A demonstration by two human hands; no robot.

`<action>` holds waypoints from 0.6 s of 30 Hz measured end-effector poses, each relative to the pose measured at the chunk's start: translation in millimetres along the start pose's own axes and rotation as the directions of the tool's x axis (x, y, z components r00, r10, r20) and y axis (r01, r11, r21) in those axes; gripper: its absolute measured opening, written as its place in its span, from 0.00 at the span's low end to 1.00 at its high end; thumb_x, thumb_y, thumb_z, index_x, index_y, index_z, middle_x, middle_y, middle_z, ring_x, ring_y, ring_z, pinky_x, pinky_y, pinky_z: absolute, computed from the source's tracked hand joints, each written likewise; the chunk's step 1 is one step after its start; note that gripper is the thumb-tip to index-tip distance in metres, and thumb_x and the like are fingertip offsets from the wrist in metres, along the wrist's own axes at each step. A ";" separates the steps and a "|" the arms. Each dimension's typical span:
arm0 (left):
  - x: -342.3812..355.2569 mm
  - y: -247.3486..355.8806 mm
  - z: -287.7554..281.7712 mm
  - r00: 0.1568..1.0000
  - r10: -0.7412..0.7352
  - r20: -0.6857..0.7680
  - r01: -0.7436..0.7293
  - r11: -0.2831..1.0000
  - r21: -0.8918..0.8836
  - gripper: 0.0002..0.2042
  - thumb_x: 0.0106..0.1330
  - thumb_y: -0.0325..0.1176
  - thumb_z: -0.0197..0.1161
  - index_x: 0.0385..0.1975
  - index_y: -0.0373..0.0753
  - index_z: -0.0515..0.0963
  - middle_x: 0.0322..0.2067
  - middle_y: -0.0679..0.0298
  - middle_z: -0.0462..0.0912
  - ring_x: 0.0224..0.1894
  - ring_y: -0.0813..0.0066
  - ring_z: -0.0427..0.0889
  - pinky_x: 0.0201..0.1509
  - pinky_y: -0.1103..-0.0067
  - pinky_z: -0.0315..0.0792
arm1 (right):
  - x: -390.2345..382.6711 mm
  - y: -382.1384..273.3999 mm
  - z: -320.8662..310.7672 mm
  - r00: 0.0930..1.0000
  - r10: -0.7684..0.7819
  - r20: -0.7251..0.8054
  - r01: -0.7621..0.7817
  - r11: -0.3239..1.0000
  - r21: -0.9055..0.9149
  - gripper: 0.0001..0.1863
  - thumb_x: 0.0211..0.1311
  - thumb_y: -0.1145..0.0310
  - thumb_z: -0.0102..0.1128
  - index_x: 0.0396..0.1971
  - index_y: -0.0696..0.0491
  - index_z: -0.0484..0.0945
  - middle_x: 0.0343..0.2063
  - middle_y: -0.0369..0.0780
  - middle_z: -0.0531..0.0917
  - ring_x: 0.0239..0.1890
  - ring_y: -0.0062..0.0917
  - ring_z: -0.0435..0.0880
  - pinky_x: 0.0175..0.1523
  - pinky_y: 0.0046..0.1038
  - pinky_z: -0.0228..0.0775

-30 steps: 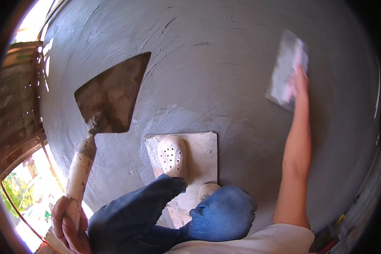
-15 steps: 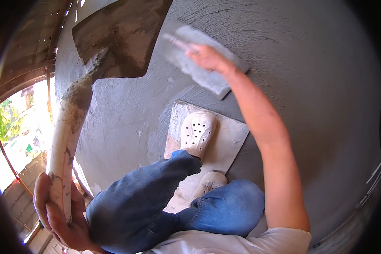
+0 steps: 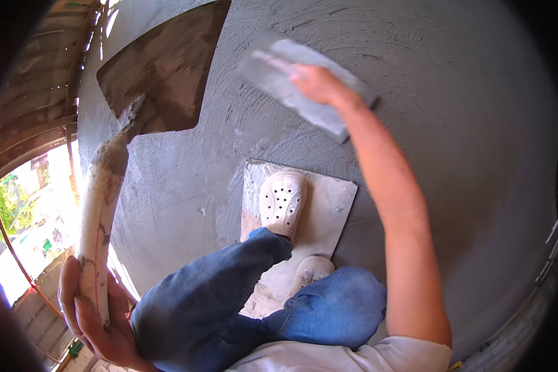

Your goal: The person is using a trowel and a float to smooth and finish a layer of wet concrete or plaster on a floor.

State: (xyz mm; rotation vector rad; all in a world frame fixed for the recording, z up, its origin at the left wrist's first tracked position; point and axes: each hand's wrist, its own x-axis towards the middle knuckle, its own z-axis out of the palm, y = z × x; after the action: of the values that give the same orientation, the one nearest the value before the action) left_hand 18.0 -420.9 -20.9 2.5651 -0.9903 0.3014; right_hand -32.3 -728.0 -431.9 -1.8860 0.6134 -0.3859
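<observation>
The right hand (image 3: 319, 84) has swept the float (image 3: 307, 87) leftward, toward the shovel blade (image 3: 167, 68).

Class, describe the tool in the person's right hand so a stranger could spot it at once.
Start from the wide grey wet cement floor. Above the white perforated clog, the right hand presses a flat rectangular grey float. Unlike the pointed long-handled shovel, it is handheld and straight-edged.

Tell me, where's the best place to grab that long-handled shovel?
Probably the shovel's long pale handle, near its lower end, where the left hand wraps it with fingers curled round. The blade is cement-smeared, so come from the person's side, not the wet floor.
</observation>
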 end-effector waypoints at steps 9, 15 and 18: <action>26.4 -19.5 -5.6 0.772 0.545 0.326 -0.576 0.817 -0.003 0.23 0.66 0.22 0.52 0.61 0.44 0.61 0.56 0.52 0.69 0.45 0.66 0.78 0.40 0.82 0.76 | -245.3 70.5 -140.1 0.592 0.508 -0.625 -0.524 0.832 0.180 0.21 0.64 0.60 0.51 0.52 0.57 0.72 0.26 0.42 0.80 0.29 0.24 0.79 0.39 0.29 0.71; 49.9 -5.4 26.2 0.661 0.721 0.209 -0.733 0.679 -0.026 0.16 0.65 0.29 0.56 0.52 0.38 0.67 0.48 0.47 0.75 0.43 0.54 0.80 0.35 0.73 0.79 | -471.7 112.1 -101.5 -0.072 0.716 -0.695 -0.448 0.599 0.664 0.14 0.67 0.58 0.49 0.42 0.52 0.74 0.13 0.30 0.67 0.10 0.14 0.64 0.13 0.21 0.57; 32.2 -11.8 20.6 0.823 0.512 0.246 -0.520 0.853 -0.037 0.20 0.64 0.36 0.60 0.54 0.41 0.65 0.45 0.47 0.78 0.44 0.52 0.79 0.40 0.65 0.77 | -579.7 78.3 -44.3 -0.374 0.774 -0.510 -0.067 0.526 0.848 0.13 0.68 0.57 0.47 0.44 0.48 0.71 0.13 0.28 0.62 0.09 0.13 0.57 0.13 0.19 0.52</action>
State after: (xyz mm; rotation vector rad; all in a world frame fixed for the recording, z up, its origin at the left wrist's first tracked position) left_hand 50.8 -440.7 -32.3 2.3500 -1.7935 0.1331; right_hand -546.7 -449.8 -477.0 -0.1080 2.0780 -1.2642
